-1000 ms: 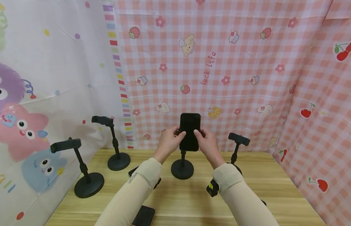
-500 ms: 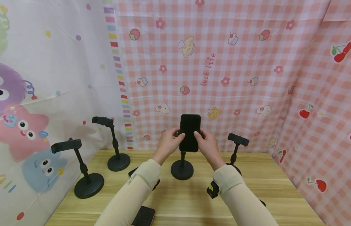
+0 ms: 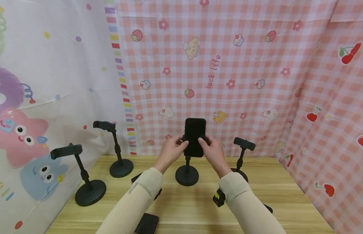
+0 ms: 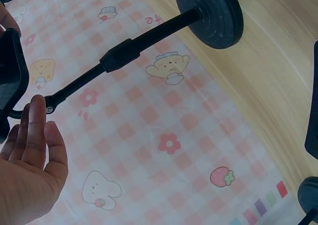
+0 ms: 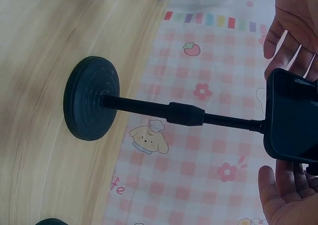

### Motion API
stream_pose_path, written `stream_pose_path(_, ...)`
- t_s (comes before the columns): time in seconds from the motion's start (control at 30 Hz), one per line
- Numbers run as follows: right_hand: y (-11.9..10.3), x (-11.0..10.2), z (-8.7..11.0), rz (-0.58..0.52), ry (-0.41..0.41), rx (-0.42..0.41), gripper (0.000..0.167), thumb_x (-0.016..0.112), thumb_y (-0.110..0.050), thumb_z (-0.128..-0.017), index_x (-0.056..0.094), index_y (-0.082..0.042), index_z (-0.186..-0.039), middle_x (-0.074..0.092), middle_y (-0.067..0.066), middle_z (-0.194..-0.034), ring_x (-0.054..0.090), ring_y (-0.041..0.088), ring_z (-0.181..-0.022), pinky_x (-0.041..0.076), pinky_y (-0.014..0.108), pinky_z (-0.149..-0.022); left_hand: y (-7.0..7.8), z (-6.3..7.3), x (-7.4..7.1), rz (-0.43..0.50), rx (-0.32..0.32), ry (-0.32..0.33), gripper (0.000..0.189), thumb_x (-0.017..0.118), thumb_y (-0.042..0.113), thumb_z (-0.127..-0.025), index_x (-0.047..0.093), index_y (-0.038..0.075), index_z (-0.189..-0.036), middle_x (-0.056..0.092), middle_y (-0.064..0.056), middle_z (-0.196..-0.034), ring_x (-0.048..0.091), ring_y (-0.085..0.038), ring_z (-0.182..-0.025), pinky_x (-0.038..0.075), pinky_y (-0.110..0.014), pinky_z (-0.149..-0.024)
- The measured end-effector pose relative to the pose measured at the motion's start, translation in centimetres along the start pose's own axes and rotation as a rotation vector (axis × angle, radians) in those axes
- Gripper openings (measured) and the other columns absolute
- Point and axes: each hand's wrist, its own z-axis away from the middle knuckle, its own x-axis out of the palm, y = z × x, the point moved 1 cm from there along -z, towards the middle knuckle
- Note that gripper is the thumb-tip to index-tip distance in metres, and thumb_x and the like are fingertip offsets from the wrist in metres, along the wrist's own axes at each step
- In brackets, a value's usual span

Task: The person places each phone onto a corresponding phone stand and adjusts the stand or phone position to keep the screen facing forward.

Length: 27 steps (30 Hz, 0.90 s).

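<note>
A black smartphone (image 3: 195,130) stands upright at the top of a black phone stand, whose round base (image 3: 187,175) rests on the wooden table. My left hand (image 3: 169,151) holds the phone's left side, thumb at the front edge and fingers behind. On the opposite side my right hand (image 3: 214,154) grips it likewise, its thumb over the screen's edge. Most of the stand's clamp is hidden behind the phone. In the right wrist view the stand's pole (image 5: 144,107) runs from base to phone, with a hand at either side of the phone (image 5: 293,115).
Two more phone stands, one nearer (image 3: 90,192) and one farther back (image 3: 121,168), stand at the left with unfilled clamps. Another phone stand (image 3: 244,143) is at the right, partly behind my arm. Phones lie on the table (image 3: 181,214), one (image 3: 147,223) near the front. Patterned cloths hang behind.
The head view shifts slightly. Both thumbs sit a little lower on the phone, and the left one is nearer its edge. Phone and stand stay in place.
</note>
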Motion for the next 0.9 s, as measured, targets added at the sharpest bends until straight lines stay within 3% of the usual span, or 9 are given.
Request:
stream_pose_path(0.13, 0.2, 0.0, 0.3, 0.000, -0.008, 0.015, 0.050, 0.055, -0.043, -0.102, 0.052, -0.014, -0.143, 0.064, 0.010, -0.118, 0.060, 0.027, -0.096, 0.049, 0.040, -0.083, -0.5, 0.3, -0.1, -0.002, 0.009, -0.011, 0.032, 0.061, 0.034, -0.099, 0.068, 0.013, -0.121, 0.070, -0.004, -0.101, 0.067, -0.016, -0.082, 0.055, -0.036, -0.072)
stream_pose_path(0.33, 0.5, -0.2, 0.4, 0.000, -0.017, 0.042, 0.051, 0.055, -0.047, -0.100, 0.055, -0.017, -0.140, 0.064, 0.010, -0.112, 0.060, 0.027, -0.092, 0.050, 0.038, -0.080, -1.3, 0.9, -0.1, -0.018, 0.012, -0.033, 0.033, 0.062, 0.030, -0.099, 0.067, 0.010, -0.124, 0.071, -0.006, -0.106, 0.066, -0.016, -0.083, 0.055, -0.036, -0.074)
stream_pose_path(0.53, 1.0, -0.7, 0.6, -0.014, -0.048, 0.052, 0.056, 0.057, -0.044, -0.100, 0.049, -0.012, -0.146, 0.059, 0.012, -0.132, 0.060, 0.027, -0.108, 0.049, 0.045, -0.094, -2.1, 1.3, 0.0, -0.012, -0.010, -0.060, 0.038, 0.063, 0.032, -0.098, 0.066, 0.010, -0.129, 0.070, -0.005, -0.107, 0.066, -0.016, -0.084, 0.056, -0.034, -0.074)
stream_pose_path(0.9, 2.5, -1.2, 0.9, -0.040, -0.077, 0.059, 0.061, 0.061, -0.042, -0.098, 0.048, -0.004, -0.145, 0.056, 0.015, -0.137, 0.055, 0.029, -0.121, 0.042, 0.049, -0.104, -3.3, 2.2, 0.4, -0.036, 0.012, -0.085, 0.032, 0.063, 0.026, -0.099, 0.069, 0.005, -0.123, 0.071, -0.007, -0.105, 0.067, -0.018, -0.088, 0.056, -0.036, -0.075)
